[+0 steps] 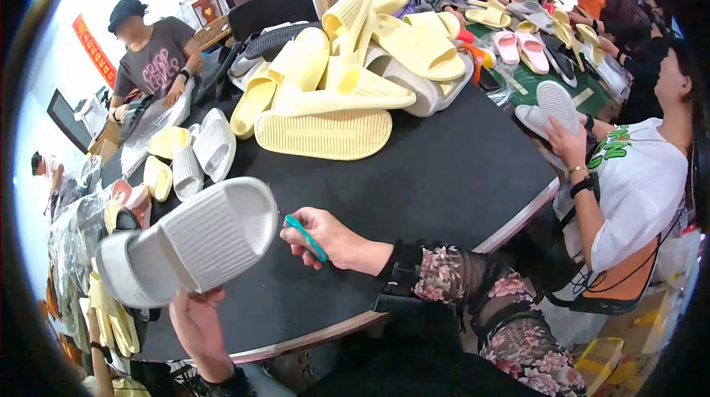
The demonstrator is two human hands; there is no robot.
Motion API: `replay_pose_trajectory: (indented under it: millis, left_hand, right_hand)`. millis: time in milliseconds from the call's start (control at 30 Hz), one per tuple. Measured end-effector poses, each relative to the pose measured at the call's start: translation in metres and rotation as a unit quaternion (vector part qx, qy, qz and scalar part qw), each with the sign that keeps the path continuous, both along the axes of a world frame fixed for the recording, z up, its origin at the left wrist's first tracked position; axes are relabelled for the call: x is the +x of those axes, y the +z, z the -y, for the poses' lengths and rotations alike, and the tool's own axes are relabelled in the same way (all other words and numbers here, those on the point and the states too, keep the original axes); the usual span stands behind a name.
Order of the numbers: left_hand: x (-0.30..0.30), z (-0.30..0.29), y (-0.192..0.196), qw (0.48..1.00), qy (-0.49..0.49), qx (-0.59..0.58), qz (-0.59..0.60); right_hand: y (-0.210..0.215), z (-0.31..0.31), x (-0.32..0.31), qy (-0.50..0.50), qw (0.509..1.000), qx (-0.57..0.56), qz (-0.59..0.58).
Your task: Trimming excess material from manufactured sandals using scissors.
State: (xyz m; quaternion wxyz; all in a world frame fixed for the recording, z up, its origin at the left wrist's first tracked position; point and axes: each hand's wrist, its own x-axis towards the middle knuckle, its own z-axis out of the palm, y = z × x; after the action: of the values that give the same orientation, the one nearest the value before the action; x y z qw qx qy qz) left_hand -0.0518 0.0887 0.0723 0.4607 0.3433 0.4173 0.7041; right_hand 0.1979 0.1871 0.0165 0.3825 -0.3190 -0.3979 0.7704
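Note:
My left hand (198,323) grips a light grey slide slipper (229,231) from below, its fingers wrapped under the sole. The slipper lies tilted above the near left part of the table, ribbed footbed facing up and strap end to the left. Just right of its rounded heel, my right hand (325,238) is closed around a small teal-handled tool (305,237). A thin dark tip points from the tool toward the slipper's edge; its exact kind is unclear.
Yellow slippers (325,134) are heaped at the table's far side. Grey slippers (214,144) and plastic bags (78,227) lie at the left. A co-worker (629,175) on the right handles another grey slipper (558,106). The dark table (444,175) has a pale edge.

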Motion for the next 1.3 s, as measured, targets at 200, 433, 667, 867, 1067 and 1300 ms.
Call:
replay_pose_trajectory:
  millis: [200,433,667,867,1067,1300]
  left_hand:
    - [0.084,-0.061,0.055,0.974,-0.214,-0.04,-0.056]
    - [0.188,-0.145,0.064,0.939,-0.33,-0.015,-0.098]
    - [0.189,-0.169,0.042,0.954,-0.24,-0.013,-0.178]
    - [0.106,-0.188,0.038,0.964,-0.195,-0.011,-0.182]
    - [0.018,-0.18,-0.004,0.967,-0.125,-0.105,-0.196]
    - [-0.076,-0.175,-0.038,0.962,0.024,-0.145,-0.232]
  right_hand:
    - [-0.012,-0.002,0.009,0.021,0.997,-0.068,-0.014]
    - [0.002,-0.002,-0.006,0.029,0.998,0.02,0.042]
    - [0.006,0.0,-0.003,0.029,0.998,0.026,0.04]
    - [0.014,0.003,-0.002,0.05,0.994,0.023,0.099]
    - [0.017,0.005,0.001,0.072,0.989,0.048,0.119]
    - [0.018,0.005,-0.002,0.086,0.986,0.047,0.132]
